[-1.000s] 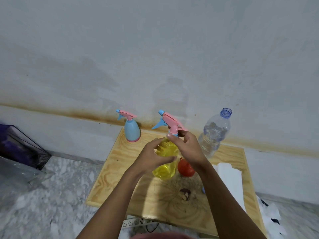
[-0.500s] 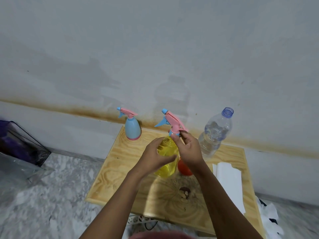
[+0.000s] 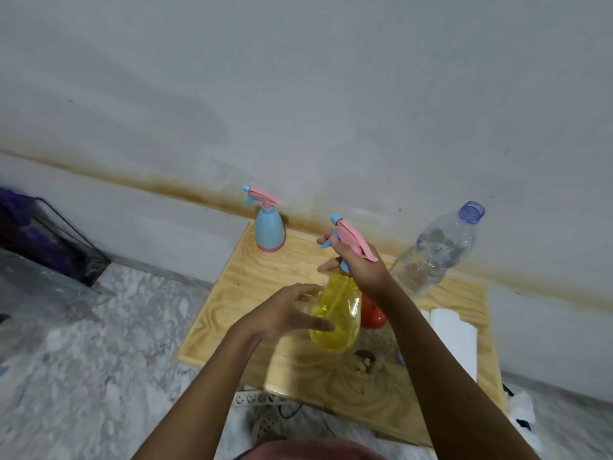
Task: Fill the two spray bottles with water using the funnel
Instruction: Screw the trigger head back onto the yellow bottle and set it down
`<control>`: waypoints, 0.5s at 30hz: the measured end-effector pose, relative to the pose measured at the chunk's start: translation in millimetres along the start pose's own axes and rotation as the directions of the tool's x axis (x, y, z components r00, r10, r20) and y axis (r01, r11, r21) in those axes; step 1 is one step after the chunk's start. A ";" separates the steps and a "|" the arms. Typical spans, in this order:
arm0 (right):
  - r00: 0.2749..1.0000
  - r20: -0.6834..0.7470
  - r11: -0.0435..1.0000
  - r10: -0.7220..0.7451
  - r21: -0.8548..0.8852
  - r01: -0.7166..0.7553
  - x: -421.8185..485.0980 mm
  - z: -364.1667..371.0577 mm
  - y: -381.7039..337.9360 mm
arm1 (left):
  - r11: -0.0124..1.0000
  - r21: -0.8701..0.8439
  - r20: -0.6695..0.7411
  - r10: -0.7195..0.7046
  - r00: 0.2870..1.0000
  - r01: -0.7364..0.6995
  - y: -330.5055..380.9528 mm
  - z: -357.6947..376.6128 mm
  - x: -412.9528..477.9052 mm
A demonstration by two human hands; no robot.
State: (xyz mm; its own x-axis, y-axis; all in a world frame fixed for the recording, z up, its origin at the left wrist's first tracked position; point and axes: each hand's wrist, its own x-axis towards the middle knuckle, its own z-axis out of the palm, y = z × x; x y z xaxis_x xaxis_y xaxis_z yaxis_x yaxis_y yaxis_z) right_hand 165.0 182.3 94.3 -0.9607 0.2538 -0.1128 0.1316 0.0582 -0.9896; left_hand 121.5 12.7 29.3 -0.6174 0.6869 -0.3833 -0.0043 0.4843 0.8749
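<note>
The right hand [image 3: 360, 267] grips the spray head [image 3: 353, 239] of the yellow bottle [image 3: 336, 313], just left of the red funnel [image 3: 373, 315]. The left hand [image 3: 288, 313], fingers spread, barely steadies the bottle; twisting may tip it.

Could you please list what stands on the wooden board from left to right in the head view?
blue spray bottle → yellow spray bottle → red funnel → clear water bottle → white cloth

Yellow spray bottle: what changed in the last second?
The left hand let go of the yellow spray bottle and now hovers open beside it. The right hand moved from the collar up around the pink sprayer head. The blue spray bottle, water bottle and red funnel stayed put.
</note>
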 end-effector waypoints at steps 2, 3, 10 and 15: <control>0.998 0.030 0.997 0.058 -0.047 -0.056 4.1 -0.4 10.2 | 0.996 -0.004 -0.036 -0.090 0.995 0.090 -22.6 -9.5 -3.1; 0.995 0.051 0.992 0.089 -0.094 -0.083 6.0 0.1 15.0 | 0.992 -0.036 -0.085 -0.127 0.988 0.124 -33.2 -12.6 -3.4; 0.930 0.164 0.894 0.328 -0.373 -0.249 20.1 18.1 50.5 | 0.889 0.109 -0.428 -0.362 0.828 0.445 -101.2 -20.0 25.1; 0.899 0.167 0.849 0.406 -0.432 -0.303 34.9 26.7 68.2 | 0.791 0.311 -0.450 -0.367 0.814 0.528 -122.8 -18.5 39.8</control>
State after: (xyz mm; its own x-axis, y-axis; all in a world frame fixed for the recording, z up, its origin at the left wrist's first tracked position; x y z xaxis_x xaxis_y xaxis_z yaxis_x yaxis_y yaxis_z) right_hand 134.0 169.4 20.5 -0.8507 0.0903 -0.5178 0.5088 0.3893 -0.7679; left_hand 82.9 -29.5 -87.9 -0.8548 0.1380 -0.5002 -0.0850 0.9137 0.3973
